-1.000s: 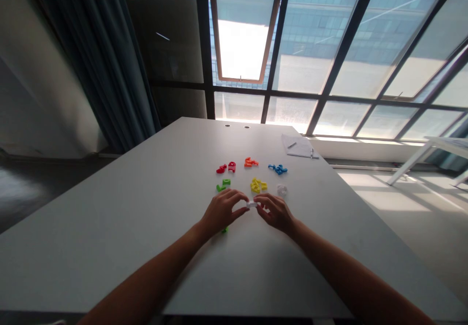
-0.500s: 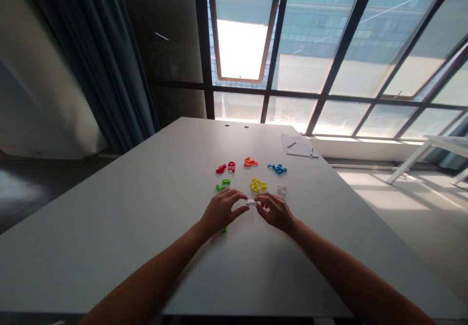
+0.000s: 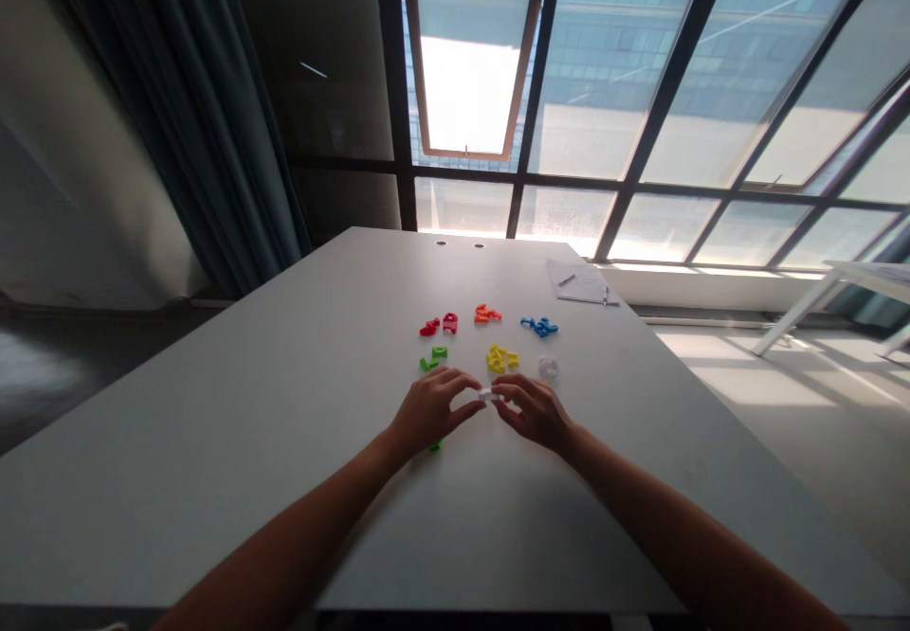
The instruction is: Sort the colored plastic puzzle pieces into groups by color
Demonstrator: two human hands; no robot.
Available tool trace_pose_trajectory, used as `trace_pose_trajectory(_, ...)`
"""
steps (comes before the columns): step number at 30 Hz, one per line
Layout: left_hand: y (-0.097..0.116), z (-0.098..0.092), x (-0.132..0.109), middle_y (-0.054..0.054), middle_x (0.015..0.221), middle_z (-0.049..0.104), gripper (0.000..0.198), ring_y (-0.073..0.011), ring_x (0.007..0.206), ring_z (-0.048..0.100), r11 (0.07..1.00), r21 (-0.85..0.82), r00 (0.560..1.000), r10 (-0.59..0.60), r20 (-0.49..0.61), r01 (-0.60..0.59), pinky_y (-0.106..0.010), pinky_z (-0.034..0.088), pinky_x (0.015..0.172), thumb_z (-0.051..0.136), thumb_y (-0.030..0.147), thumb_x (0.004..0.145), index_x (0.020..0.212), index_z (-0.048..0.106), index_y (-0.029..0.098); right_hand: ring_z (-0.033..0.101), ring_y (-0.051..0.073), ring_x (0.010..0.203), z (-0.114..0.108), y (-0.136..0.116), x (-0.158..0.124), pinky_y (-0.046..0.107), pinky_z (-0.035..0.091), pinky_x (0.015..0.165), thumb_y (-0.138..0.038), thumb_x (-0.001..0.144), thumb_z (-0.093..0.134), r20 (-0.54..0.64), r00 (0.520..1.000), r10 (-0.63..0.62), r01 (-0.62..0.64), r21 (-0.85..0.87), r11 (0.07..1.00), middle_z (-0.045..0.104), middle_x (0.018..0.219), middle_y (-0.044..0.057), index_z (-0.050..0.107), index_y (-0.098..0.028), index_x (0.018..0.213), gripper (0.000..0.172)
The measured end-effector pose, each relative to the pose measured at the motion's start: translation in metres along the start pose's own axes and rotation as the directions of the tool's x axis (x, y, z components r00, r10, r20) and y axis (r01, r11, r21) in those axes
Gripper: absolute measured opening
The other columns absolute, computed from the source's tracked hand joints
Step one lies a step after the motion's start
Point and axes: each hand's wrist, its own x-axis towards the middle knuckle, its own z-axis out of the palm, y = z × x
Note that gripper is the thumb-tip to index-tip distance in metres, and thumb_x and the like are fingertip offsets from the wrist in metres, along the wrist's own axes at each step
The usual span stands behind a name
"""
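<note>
A small white piece (image 3: 487, 394) is held between the fingertips of both hands, above the white table (image 3: 284, 423). My left hand (image 3: 435, 405) pinches its left end with thumb and fingers. From the right, my right hand (image 3: 532, 407) grips the other end. Just beyond the hands lie yellow pieces (image 3: 497, 359), green pieces (image 3: 439, 353) and a clear or whitish piece (image 3: 547, 369). Another green piece (image 3: 436, 446) shows partly from under my left wrist.
Farther back are red pieces (image 3: 450, 323), orange pieces (image 3: 487, 314) and blue pieces (image 3: 541, 327). Paper with pens (image 3: 579, 282) lies near the table's right edge. A second white table (image 3: 874, 278) stands at the far right, beyond the floor.
The fingers of my right hand have shifted slightly left over the white piece. My left hand and the pieces on the table look the same.
</note>
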Motion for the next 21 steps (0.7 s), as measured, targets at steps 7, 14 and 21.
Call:
trace_pose_trajectory(7, -0.003, 0.002, -0.001, -0.003, 0.103, 0.077, 0.020, -0.0204, 0.095, 0.069, 0.998, 0.036, 0.998, -0.059, 0.032, 0.057, -0.034, 0.054, 0.086, 0.064, 0.039, 0.097, 0.109, 0.074, 0.027, 0.061, 0.012, 0.063, -0.003, 0.023, -0.003, 0.026, 0.050, 0.062, -0.026, 0.099, 0.058, -0.005, 0.984, 0.179, -0.179, -0.088, 0.980, 0.070, 0.101, 0.007, 0.063, -0.020, 0.105, 0.010)
trace_pose_trajectory(14, -0.004, 0.002, -0.001, -0.001, 0.094, 0.078, 0.016, -0.0187, 0.087, 0.069, 0.997, 0.039, 0.995, -0.068, 0.068, 0.066, -0.032, 0.052, 0.080, 0.061, 0.032, 0.098, 0.102, 0.075, 0.026, 0.058, 0.014, 0.060, -0.024, 0.090, -0.022, 0.028, 0.047, 0.065, -0.033, 0.096, 0.055, -0.229, 0.794, 0.563, -0.606, -0.219, 0.765, 0.069, 0.094, 0.007, 0.067, -0.017, 0.103, 0.021)
trace_pose_trajectory(21, -0.007, 0.000, -0.002, 0.001, 0.083, 0.076, 0.016, -0.0160, 0.075, 0.066, 0.995, 0.076, 0.994, -0.075, 0.080, 0.069, -0.028, 0.049, 0.074, 0.061, 0.030, 0.097, 0.096, 0.075, 0.025, 0.064, 0.023, 0.076, -0.045, 0.124, -0.040, 0.030, 0.039, 0.066, -0.033, 0.084, 0.061, -0.056, 0.393, 0.918, -0.856, -0.388, 0.343, 0.074, 0.085, 0.010, 0.074, -0.019, 0.086, 0.018)
